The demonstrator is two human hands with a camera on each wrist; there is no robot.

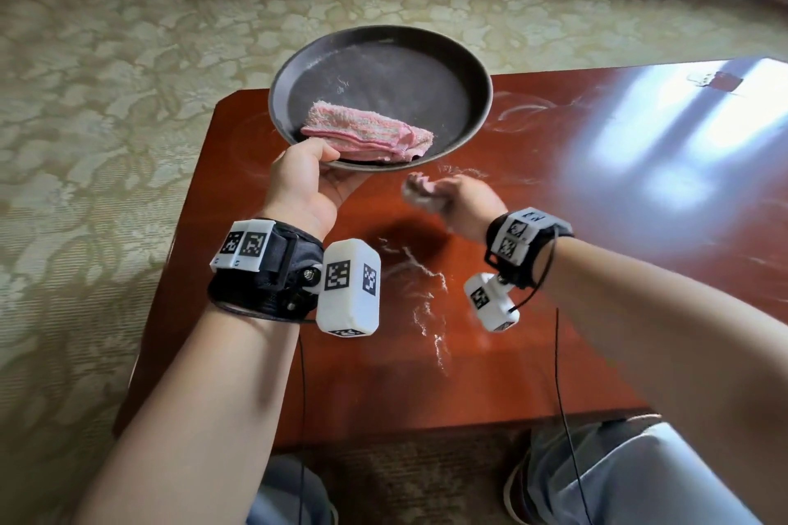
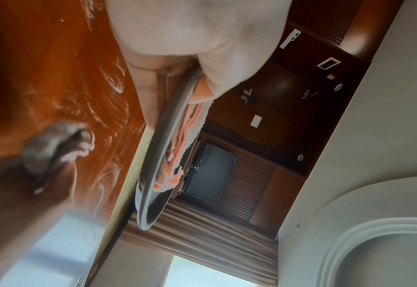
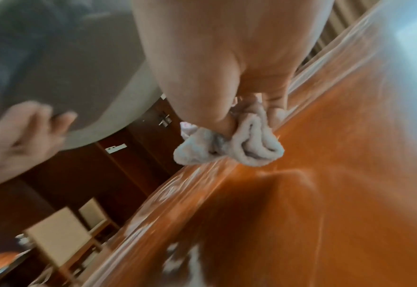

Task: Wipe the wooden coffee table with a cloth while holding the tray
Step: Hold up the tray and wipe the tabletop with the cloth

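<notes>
My left hand (image 1: 326, 166) grips the near rim of a round dark tray (image 1: 383, 68), thumb on top and fingers underneath, and holds it tilted above the table's far left corner. A folded pink towel (image 1: 366, 132) lies in the tray by my thumb. My right hand (image 1: 433, 194) grips a small crumpled pale cloth (image 1: 415, 188) low over the reddish wooden coffee table (image 1: 554, 290), just below the tray's near edge. In the right wrist view the cloth (image 3: 249, 143) bulges out between thumb and fingers and touches the table (image 3: 337, 174). The tray's rim (image 2: 163, 139) shows edge-on in the left wrist view.
White smears (image 1: 422, 298) streak the tabletop between my wrists and around the tray. A small dark object (image 1: 722, 81) lies at the table's far right. Patterned carpet (image 1: 128, 98) lies left and beyond. My knees (image 1: 639, 482) are at the near edge.
</notes>
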